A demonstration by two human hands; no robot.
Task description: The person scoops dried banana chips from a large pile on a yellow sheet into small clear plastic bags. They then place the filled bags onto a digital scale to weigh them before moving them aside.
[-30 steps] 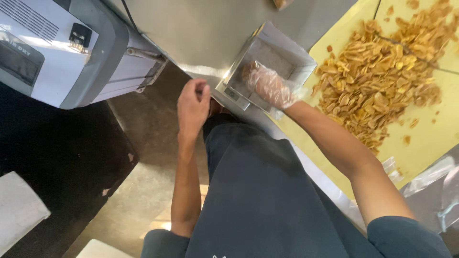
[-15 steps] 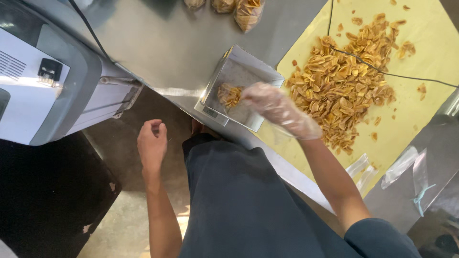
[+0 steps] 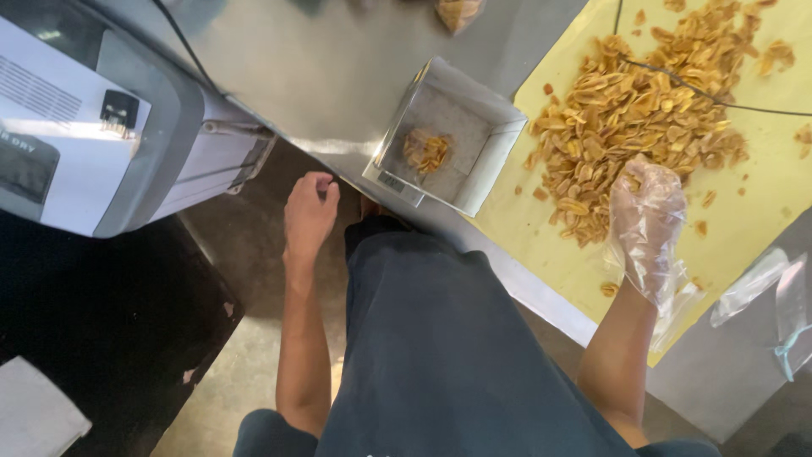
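So, your gloved right hand [image 3: 644, 222] dug into chip pile [image 3: 647, 114] on yellow sheet [image 3: 761, 211], fingers curled on chips. Metal tray [image 3: 452, 135] on scale held only small clump [image 3: 425, 151]; most still unloaded. Left hand [image 3: 309, 216] loosely curled, empty, off table edge.

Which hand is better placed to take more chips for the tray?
Probably the right hand: gloved, it rests on the chip pile. The bare left hand hangs off the table edge, beside the tray.
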